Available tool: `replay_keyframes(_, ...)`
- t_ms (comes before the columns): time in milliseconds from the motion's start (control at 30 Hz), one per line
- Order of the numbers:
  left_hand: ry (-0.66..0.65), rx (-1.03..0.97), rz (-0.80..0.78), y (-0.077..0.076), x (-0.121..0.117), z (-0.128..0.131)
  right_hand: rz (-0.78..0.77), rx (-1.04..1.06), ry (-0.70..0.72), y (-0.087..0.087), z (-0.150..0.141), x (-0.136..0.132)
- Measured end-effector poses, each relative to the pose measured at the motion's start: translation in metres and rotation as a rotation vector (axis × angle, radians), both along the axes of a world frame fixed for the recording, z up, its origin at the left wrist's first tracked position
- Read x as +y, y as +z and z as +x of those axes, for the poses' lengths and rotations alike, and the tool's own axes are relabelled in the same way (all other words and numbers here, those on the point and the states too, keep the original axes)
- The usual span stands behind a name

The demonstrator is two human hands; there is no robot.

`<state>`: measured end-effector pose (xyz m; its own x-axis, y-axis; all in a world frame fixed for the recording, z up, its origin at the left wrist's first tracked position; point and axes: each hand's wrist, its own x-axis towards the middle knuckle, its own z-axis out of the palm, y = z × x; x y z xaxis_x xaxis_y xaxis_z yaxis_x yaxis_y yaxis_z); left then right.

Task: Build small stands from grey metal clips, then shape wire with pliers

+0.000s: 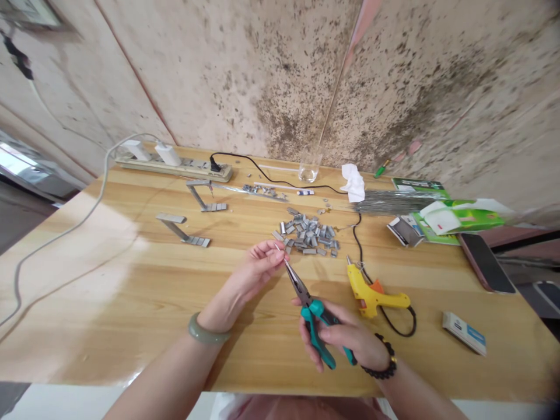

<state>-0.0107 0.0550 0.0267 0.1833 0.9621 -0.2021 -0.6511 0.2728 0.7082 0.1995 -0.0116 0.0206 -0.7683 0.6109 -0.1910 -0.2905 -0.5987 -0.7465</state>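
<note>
My left hand [259, 265] pinches a thin pale piece [277, 247], which looks like a short wire, between thumb and fingertips. Needle-nose pliers [299, 284] with teal handles are in my right hand [350, 335], and their tips meet the thin piece at my left fingertips. Whether the jaws grip it is too small to tell. Just beyond my left hand lies a heap of grey staple strips [308, 233]. Farther left stand two bent shapes built of such strips, a nearer one [177, 228] and a farther one [199, 195].
A yellow glue gun [371, 294] with a black cord lies right of the pliers. Beyond are a bundle of thin wires [394, 201], a green tissue pack [468, 216], a phone [486, 262] and a small box [464, 333]. Along the back are a power strip [175, 167] and a glass [308, 169].
</note>
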Motion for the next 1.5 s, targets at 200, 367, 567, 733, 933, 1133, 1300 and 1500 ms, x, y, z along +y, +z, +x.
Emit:
replay_keyframes(200,-0.013,0.006,0.008,0.0,-0.001,0.0,-0.036,-0.031,-0.009,0.003,0.0,0.0)
replay_keyframes(367,-0.009,0.017,0.026,-0.002,0.0,0.0,-0.013,-0.066,-0.003,0.005,0.0,0.0)
replay_keyframes(567,0.012,0.138,0.035,-0.004,0.002,-0.002,0.104,-0.264,-0.039,0.008,-0.003,0.0)
replay_keyframes(733,0.044,0.287,0.11,-0.005,0.004,-0.002,0.279,-0.473,-0.044,0.004,-0.003,-0.001)
replay_keyframes(933,0.059,0.356,0.128,-0.006,0.005,-0.001,0.399,-0.569,-0.051,0.007,-0.005,0.001)
replay_keyframes(1133,0.055,0.236,0.034,-0.005,0.004,0.0,0.396,-0.579,-0.035,0.011,-0.005,0.002)
replay_keyframes(1300,0.06,0.148,-0.02,-0.003,0.002,0.002,0.447,-0.593,-0.034,0.012,-0.004,0.002)
replay_keyframes(1500,0.076,0.28,0.026,-0.001,0.003,0.001,0.66,-0.782,-0.086,0.006,-0.003,0.0)
